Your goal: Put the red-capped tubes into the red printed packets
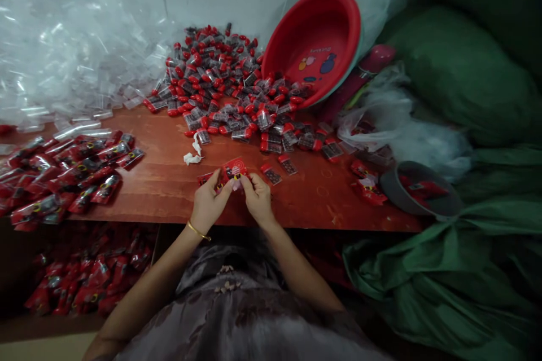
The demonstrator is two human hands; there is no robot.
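Note:
Near the front edge of the reddish-brown table (161, 192), both my hands meet on a small red printed packet (234, 168). My left hand (210, 197) pinches its lower left side, thumb on top. My right hand (257, 196) grips it from the right with the fingertips closed. Something small and pale shows between the thumbs, too small to make out. Another bit of red packaging (204, 179) lies by the left fingers. Just right of the right hand are two small clear containers with dark contents, the closer one (271, 174) having a red cap.
Behind is a heap of red-capped clear containers (212, 79) spilling from a tilted red basin (311, 28). Filled red packets (80, 169) and clear plastic tubes (76, 62) pile at left. A box of packets (93, 282) stands below; a grey bowl (423, 189) and green sacks (461, 79) lie right.

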